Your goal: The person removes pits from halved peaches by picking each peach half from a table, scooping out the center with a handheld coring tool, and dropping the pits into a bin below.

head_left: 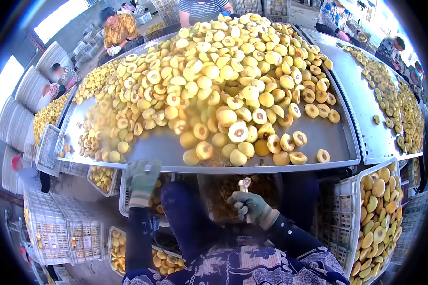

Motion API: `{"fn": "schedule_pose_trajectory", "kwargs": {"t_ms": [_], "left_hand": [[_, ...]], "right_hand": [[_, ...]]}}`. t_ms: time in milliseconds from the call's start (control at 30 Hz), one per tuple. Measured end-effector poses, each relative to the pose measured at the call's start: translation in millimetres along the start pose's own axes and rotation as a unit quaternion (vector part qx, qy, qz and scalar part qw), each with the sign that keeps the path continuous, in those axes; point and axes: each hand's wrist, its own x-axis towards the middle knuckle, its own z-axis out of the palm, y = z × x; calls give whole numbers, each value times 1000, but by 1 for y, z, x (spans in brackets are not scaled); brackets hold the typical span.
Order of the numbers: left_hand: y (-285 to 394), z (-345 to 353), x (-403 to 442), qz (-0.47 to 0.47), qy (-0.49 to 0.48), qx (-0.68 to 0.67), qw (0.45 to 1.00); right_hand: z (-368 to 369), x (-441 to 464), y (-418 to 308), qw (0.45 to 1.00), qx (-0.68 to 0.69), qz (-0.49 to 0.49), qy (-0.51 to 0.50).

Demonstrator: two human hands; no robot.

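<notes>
A big heap of halved yellow peaches [209, 80], several with brown pits showing, covers the metal table [171, 152] in front of me. My left hand [142, 183], in a grey-green glove, is at the table's front edge with its fingers stretched out and nothing visible in it. Lower down, before my lap, my right hand [253, 207] wears a similar glove. Its fingers are wrapped round a small hand tool [245, 184], whose pale end sticks up above the fist and whose handle shows below. The tool's exact kind is unclear.
A crate of peach halves [378, 213] stands at my right. More crates [102, 180] are under the table's left edge and beside my left leg. A dark container [223, 209] lies between my knees. A second table [366, 109] adjoins at right. Several people sit around the tables.
</notes>
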Motion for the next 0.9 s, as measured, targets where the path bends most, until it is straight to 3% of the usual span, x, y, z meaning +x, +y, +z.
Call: {"fn": "schedule_pose_trajectory", "kwargs": {"t_ms": [67, 100, 133, 200, 300, 333, 433, 467, 567, 600, 633, 700, 767, 800, 833, 900], "left_hand": [[25, 16, 13, 99, -73, 14, 992], [26, 51, 22, 95, -108, 11, 990], [29, 87, 32, 94, -143, 8, 985], [91, 82, 54, -9, -223, -49, 974], [124, 85, 68, -10, -306, -75, 949], [114, 109, 62, -21, -222, -103, 969], [105, 118, 48, 4, -79, -253, 964], [106, 115, 42, -45, -115, -337, 933], [125, 99, 9, -56, -110, -564, 816], [142, 78, -2, -67, -124, -660, 738], [141, 89, -16, -116, -150, -762, 619], [173, 57, -28, -225, -119, -835, 488], [188, 42, -31, -248, -130, -839, 466], [194, 39, -32, -260, -136, -841, 454], [196, 40, -36, -243, -125, -832, 483], [201, 42, -40, -205, -102, -809, 541]], "right_hand": [[15, 0, 5, 987, -133, -78, 34], [21, -4, 6, 972, -198, -117, 51], [21, -6, 1, 974, -212, -64, 36], [21, -10, 1, 979, -185, -82, 31], [22, -23, -3, 975, -193, -95, 51], [23, -26, -4, 973, -202, -96, 60], [29, -28, -11, 970, -169, -174, 25], [32, -25, -14, 976, -152, -152, 22], [48, -10, -10, 900, -312, -299, 48], [61, -23, -16, 922, -287, -261, 22], [63, -22, -12, 913, -289, -286, 27], [62, -25, -6, 894, -293, -338, 32], [59, -36, -2, 871, -297, -389, 32], [51, -34, 2, 823, -347, -448, 38], [43, -33, 7, 768, -393, -503, 45], [28, -30, 14, 767, -417, -484, 58]]}}
